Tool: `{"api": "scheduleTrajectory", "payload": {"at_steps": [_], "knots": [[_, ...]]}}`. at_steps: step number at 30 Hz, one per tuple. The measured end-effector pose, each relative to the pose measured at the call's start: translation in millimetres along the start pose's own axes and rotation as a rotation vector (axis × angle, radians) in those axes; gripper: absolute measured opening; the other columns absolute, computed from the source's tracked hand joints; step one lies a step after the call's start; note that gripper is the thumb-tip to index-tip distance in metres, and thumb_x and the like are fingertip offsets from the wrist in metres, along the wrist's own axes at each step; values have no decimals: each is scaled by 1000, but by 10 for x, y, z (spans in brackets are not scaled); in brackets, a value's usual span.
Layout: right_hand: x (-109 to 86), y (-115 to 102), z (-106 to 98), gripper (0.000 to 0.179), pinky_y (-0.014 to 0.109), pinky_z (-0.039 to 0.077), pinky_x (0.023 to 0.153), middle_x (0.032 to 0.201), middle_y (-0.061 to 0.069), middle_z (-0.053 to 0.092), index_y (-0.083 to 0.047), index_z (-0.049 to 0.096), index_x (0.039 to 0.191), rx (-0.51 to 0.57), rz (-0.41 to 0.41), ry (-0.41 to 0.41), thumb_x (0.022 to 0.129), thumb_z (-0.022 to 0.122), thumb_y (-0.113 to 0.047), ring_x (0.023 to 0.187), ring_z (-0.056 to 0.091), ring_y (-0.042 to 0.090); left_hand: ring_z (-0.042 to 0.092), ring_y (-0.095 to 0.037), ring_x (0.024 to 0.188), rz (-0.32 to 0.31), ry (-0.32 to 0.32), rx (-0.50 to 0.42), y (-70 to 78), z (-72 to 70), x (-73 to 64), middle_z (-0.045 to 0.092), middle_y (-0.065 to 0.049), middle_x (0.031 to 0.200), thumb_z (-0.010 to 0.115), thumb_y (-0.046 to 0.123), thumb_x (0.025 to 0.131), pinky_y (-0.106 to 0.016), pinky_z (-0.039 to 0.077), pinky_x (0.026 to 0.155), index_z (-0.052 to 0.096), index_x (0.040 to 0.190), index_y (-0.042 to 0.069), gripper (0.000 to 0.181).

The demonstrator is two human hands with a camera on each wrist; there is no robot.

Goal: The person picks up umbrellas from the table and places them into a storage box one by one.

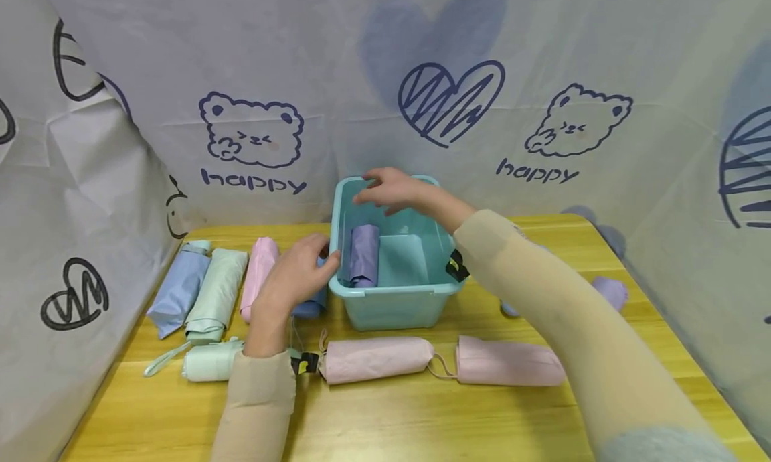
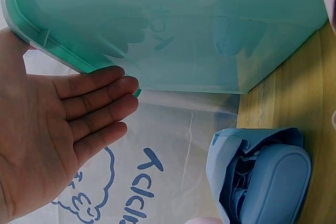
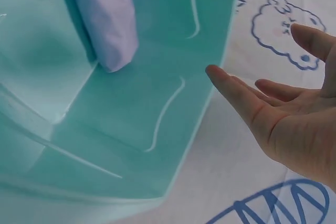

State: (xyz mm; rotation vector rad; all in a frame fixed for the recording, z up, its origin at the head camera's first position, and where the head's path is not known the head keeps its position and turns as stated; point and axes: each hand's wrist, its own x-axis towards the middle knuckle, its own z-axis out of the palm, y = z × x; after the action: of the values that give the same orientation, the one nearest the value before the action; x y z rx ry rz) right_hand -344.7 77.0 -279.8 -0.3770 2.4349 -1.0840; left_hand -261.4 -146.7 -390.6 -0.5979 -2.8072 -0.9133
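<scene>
A teal plastic bin (image 1: 391,308) stands at the back middle of the table, and a folded purple umbrella (image 1: 364,254) lies inside along its left wall. My left hand (image 1: 293,278) is at the bin's left side, its fingers straight and the thumb by the rim in the left wrist view. Just below that hand lies a dark blue folded umbrella (image 2: 278,182), partly hidden in the head view. Over the bin's far left part hovers my right hand (image 1: 391,189), fingers extended and holding nothing. In the right wrist view it is apart from the purple umbrella.
To the left lie folded umbrellas in blue (image 1: 181,289), pale green (image 1: 217,291) and pink (image 1: 259,274), with a mint one (image 1: 211,361) in front. Two pale pink umbrellas (image 1: 379,359) lie before the bin. A lilac item (image 1: 611,292) sits at the right edge.
</scene>
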Motion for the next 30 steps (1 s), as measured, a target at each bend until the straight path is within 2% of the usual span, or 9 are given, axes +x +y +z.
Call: {"api": "scheduleTrajectory", "payload": {"at_steps": [4, 9, 16, 21, 25, 30], "knots": [[-118, 20, -52, 75, 44, 50, 106, 163, 14, 39, -9, 29, 163, 25, -85, 45, 101, 64, -34, 140, 50, 31, 63, -28, 96, 2, 4, -5, -9, 5, -2, 66, -9, 109, 54, 35, 102, -47, 54, 85, 66, 112, 8, 32], [-268, 77, -80, 74, 43, 45, 112, 163, 13, 40, -9, 32, 163, -23, -196, 131, 101, 64, -35, 144, 46, 32, 65, -31, 100, 3, 3, -10, -18, 10, -6, 67, -9, 110, 54, 35, 102, -48, 54, 87, 66, 113, 7, 33], [-418, 243, -57, 75, 48, 37, 118, 165, 9, 37, -10, 34, 162, -161, -333, 262, 101, 64, -41, 150, 37, 31, 65, -33, 102, -8, 1, -12, -17, 7, -6, 67, -9, 111, 54, 35, 102, -49, 54, 88, 66, 114, 8, 32], [-494, 350, -35, 77, 52, 29, 122, 166, 10, 34, -12, 34, 162, -296, -376, 386, 100, 64, -46, 153, 31, 31, 65, -30, 102, -4, 1, -5, -4, 4, -6, 68, -9, 111, 54, 35, 102, -49, 54, 89, 67, 114, 8, 33], [-555, 428, -28, 76, 51, 27, 123, 166, 11, 35, -11, 36, 161, -359, -428, 468, 99, 65, -44, 153, 31, 31, 65, -28, 100, 2, 5, 6, 5, 4, -2, 68, -9, 110, 53, 35, 102, -48, 54, 87, 67, 112, 8, 32], [-584, 594, -41, 68, 48, 32, 121, 159, 17, 44, 0, 46, 153, -415, -621, 628, 96, 71, -28, 147, 41, 35, 64, -28, 100, 5, 8, 11, 8, 5, 1, 67, -9, 109, 53, 35, 102, -48, 54, 87, 67, 111, 8, 32]]}}
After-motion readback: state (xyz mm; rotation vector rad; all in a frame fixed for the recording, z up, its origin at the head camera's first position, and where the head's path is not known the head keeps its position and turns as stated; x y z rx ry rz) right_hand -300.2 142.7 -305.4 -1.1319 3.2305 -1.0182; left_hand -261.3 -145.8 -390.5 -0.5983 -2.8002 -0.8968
